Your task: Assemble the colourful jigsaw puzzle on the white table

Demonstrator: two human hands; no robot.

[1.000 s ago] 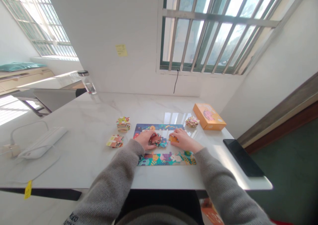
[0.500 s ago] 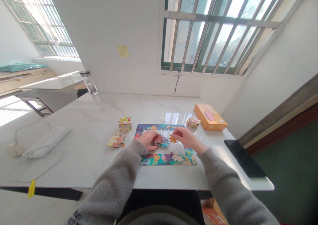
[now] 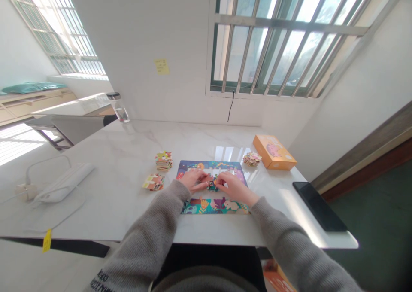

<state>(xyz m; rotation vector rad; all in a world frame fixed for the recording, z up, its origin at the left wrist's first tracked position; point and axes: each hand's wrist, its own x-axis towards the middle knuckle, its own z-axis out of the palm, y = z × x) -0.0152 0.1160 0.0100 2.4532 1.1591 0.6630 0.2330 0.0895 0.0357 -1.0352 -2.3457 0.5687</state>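
My left hand (image 3: 194, 180) is closed around a small stack of jigsaw pieces (image 3: 211, 184) above the middle of the puzzle. From the right, my right hand (image 3: 234, 186) pinches at the edge of that stack, with a bit of an orange piece showing at its fingertips. Under both hands lies a colourful jigsaw puzzle (image 3: 222, 206), its bright border around a pale middle. My hands and sleeves cover parts of it.
Left of the puzzle stand a tall pile of pieces (image 3: 164, 161) and a lower pile (image 3: 153, 182). Another pile (image 3: 252, 159) sits beside an orange box (image 3: 274, 151). A black phone-like slab (image 3: 318, 206) lies near the right edge. A bottle (image 3: 118, 107) and a white power strip (image 3: 64, 182) are left.
My right hand has moved left with the orange piece, from beside the stack to touching it. My left hand stays on the stack. The view has shifted slightly.
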